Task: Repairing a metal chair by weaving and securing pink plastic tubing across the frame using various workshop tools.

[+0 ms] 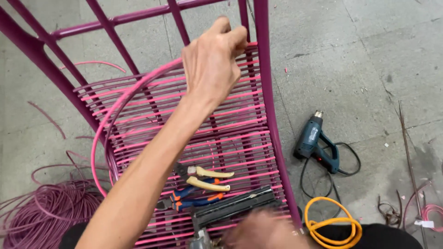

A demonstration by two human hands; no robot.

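The left hand (210,62) is raised over the far right corner of the woven seat (203,138) of a purple chair frame (265,92), its grip pinched together on a pink cord (115,106) that loops out past the seat's left edge. The right hand (260,233) is a blur at the seat's near edge; I cannot tell its grip. Yellow-handled pliers (207,177) and orange-and-blue pliers (191,198) lie on the seat. A blue heat gun (316,143) rests on the floor.

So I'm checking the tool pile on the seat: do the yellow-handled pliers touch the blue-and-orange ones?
Touching. The head view shows the yellow-handled pliers lying over the blue-and-orange pliers, lower handle overlapping them, no gap.
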